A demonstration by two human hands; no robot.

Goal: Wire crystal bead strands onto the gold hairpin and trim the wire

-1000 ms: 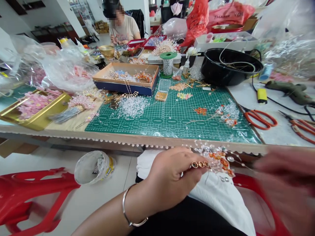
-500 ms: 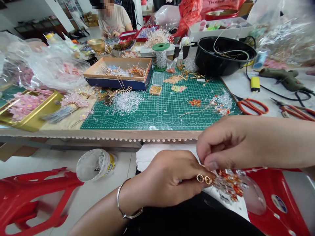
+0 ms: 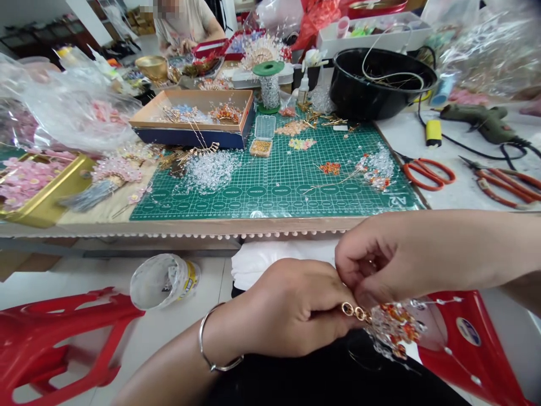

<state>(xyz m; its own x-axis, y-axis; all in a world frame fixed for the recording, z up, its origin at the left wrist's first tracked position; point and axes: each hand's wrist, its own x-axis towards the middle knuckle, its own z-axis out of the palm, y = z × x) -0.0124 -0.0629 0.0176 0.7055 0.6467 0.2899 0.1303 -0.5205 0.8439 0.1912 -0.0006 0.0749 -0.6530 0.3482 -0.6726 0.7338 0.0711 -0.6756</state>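
Observation:
Over my lap, my left hand [image 3: 291, 307] is closed around the stem of a beaded ornament [image 3: 393, 327] made of gold rings with clear and orange beads. My right hand [image 3: 380, 259] hovers just above it, fingers pinched on the ornament near the gold rings. A silver bangle [image 3: 211, 352] circles my left wrist. Both hands sit below the front edge of the table, in front of the green cutting mat [image 3: 279, 186].
The mat carries loose clear beads [image 3: 209, 169], small orange bead clusters [image 3: 330, 167] and a small bead box [image 3: 262, 135]. A tray of ornaments [image 3: 192, 115], black bowl [image 3: 380, 84], orange scissors [image 3: 426, 172], pliers [image 3: 502, 183] and glue gun [image 3: 482, 121] lie beyond. Another person works at the far end. A red chair [image 3: 63, 332] and plastic tub [image 3: 163, 279] stand at lower left.
My right hand came in from the blurred right edge and closed onto the ornament above my left hand. The ornament dropped lower toward my lap, and the view tilted slightly down.

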